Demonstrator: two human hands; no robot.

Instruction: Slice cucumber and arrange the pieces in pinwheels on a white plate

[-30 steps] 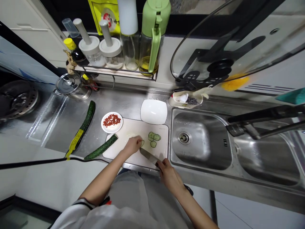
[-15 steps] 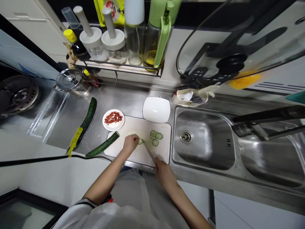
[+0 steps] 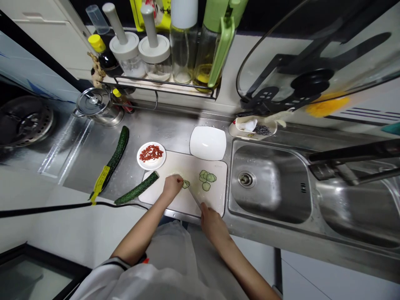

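My right hand [image 3: 213,221] is closed round the handle of a knife [image 3: 195,196], whose blade points up and left over the white cutting board [image 3: 215,204]. The fingers of my left hand [image 3: 172,186] are pinched at the edge of a cucumber slice [image 3: 186,183], beside the blade tip. Several more slices [image 3: 206,179] lie on the board's right part. A cut cucumber [image 3: 137,189] rests across the board's left edge. Above the board stand a plate of red pieces [image 3: 141,163] and a white dish [image 3: 208,143].
A whole cucumber [image 3: 117,152] with a yellow label lies further left. Behind it stands a lidded pot [image 3: 108,114]. A rack [image 3: 162,85] holds jars and bottles along the wall. The double sink [image 3: 271,183] is at the right, under a black faucet [image 3: 353,154].
The whole view has shifted slightly to the right. The knife handle and my right hand have moved a little left relative to the board. My left hand stays by the slice.
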